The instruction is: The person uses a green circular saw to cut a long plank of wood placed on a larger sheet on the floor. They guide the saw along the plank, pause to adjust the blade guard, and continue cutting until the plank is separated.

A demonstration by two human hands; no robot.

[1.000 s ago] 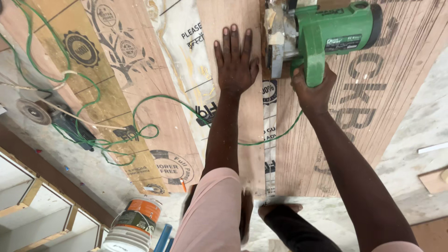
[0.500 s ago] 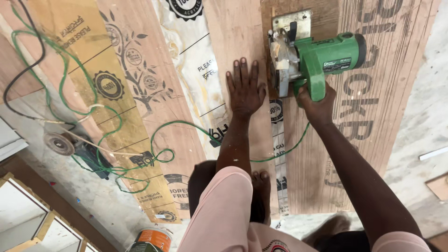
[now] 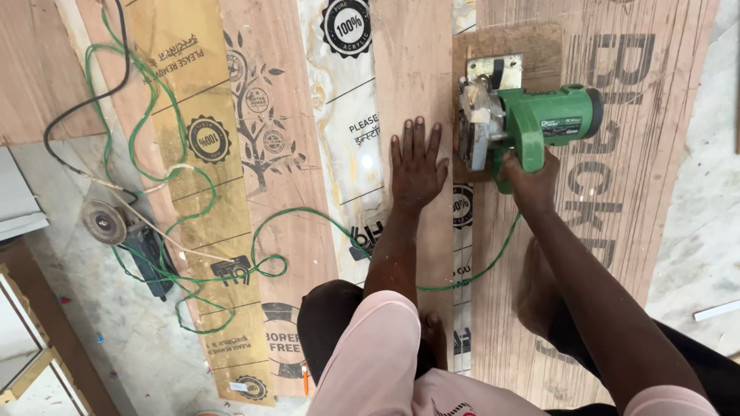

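While the right hand (image 3: 532, 173) still grips the green saw (image 3: 532, 123) — now farther along — the left hand (image 3: 416, 166) lies flat, released.

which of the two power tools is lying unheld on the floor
The dark angle grinder at the left, lying on the grey floor among green cable with no hand on it. The green circular saw sits on the plywood, gripped by the right hand.
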